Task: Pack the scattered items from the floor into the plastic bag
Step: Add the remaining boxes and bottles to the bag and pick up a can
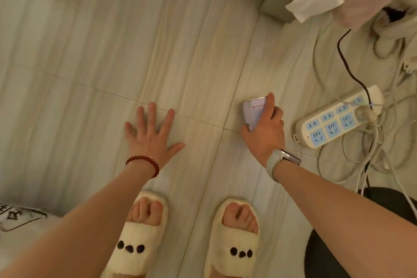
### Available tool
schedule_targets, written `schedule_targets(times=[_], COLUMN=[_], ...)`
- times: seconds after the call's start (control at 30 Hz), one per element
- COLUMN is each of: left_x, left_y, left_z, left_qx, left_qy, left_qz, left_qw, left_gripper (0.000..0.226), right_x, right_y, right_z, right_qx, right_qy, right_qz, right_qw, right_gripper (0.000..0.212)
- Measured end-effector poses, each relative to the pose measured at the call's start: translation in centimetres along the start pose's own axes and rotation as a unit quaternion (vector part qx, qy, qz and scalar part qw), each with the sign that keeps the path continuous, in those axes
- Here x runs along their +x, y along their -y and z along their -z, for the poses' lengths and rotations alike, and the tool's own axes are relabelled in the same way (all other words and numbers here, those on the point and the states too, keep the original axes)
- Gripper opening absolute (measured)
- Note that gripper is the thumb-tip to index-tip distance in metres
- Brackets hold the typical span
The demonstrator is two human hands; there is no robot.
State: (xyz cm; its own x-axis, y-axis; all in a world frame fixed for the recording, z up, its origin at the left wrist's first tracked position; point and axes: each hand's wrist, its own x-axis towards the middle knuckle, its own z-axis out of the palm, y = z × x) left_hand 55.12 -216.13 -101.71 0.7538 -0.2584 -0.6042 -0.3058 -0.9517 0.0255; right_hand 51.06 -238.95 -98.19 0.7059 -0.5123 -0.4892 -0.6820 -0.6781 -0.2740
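R hand (265, 128) grips a small white packet (253, 113) w/ red print, low over the tiled floor (90, 52), just beside a power strip (338, 119). L hand (153, 135) wide, fingers spread, palm down near floor. Fluffy slippers (135, 232) below both arms.

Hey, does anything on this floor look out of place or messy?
Yes. A power strip lies on the floor at the right amid loose tangled cables. The right hand holds a small white packet.
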Motion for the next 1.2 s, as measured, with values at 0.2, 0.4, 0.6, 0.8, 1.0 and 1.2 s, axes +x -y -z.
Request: schedule_targets(times=[0.2, 0.4, 0.6, 0.8, 1.0, 1.2], left_x=[-2.3, -13.6, -30.9, -43.1, -45.8, -41.0], left_y=[0.5, 3.4, 11.2, 19.0, 29.9, 36.5], left_z=[6.3, 14.4, 18.5, 18.1, 12.9, 7.9], left_qx=[-0.104, -0.273, -0.349, -0.339, -0.417, -0.501], left_qy=[0.052, -0.071, -0.159, -0.159, -0.180, -0.145], left_qz=[0.018, 0.096, 0.255, 0.400, 0.429, 0.304], left_qw=[0.993, 0.955, 0.887, 0.836, 0.780, 0.797], left_gripper=[0.062, 0.048, 0.040, 0.042, 0.071, 0.056], right_x=[-4.9, -14.6, -25.3, -34.8, -41.2, -42.9], right_y=[2.8, 9.6, 18.7, 26.1, 32.0, 34.8], right_z=[2.7, 7.9, 12.6, 12.5, 3.7, -8.3], right_qx=[0.117, 0.150, 0.096, 0.089, 0.137, 0.094], right_qy=[0.139, 0.229, 0.303, 0.313, 0.319, 0.274], right_qz=[-0.012, 0.031, 0.115, 0.164, 0.169, 0.207], right_qw=[0.983, 0.961, 0.941, 0.931, 0.922, 0.935], right_gripper=[0.087, 0.078, 0.071, 0.073, 0.074, 0.081])
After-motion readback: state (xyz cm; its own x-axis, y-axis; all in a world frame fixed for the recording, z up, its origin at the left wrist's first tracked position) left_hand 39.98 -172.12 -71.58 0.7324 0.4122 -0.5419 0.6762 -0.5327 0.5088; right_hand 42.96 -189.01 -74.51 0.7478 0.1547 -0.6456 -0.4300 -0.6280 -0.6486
